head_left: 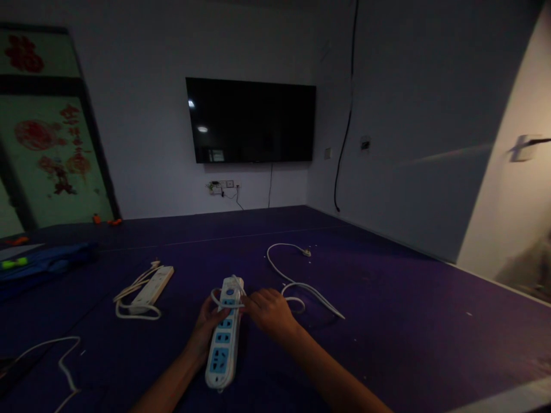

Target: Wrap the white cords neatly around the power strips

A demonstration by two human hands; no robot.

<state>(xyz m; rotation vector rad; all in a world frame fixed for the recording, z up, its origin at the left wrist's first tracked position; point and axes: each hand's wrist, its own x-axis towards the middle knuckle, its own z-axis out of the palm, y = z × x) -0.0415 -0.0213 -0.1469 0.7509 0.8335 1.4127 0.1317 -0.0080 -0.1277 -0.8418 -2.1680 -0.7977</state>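
Observation:
A white power strip point(222, 338) with blue socket faces lies lengthwise before me on the purple surface. My left hand point(209, 321) grips it from the left, the thumb over its upper sockets. At its far end, my right hand point(269, 310) is closed on the white power cord point(232, 305), which loops across the strip. Beyond my right hand the rest of the cord curls over the surface, ending in a plug point(306, 252). The right fingertips are partly hidden.
Left of me lies a second white power strip point(155, 287), its cord bundled around it. Another white cable point(64, 364) is at the lower left. Blue cloth point(51, 264) lies at the far left. A television point(253, 121) hangs on the back wall, and a black cable point(344, 137) dangles at the right.

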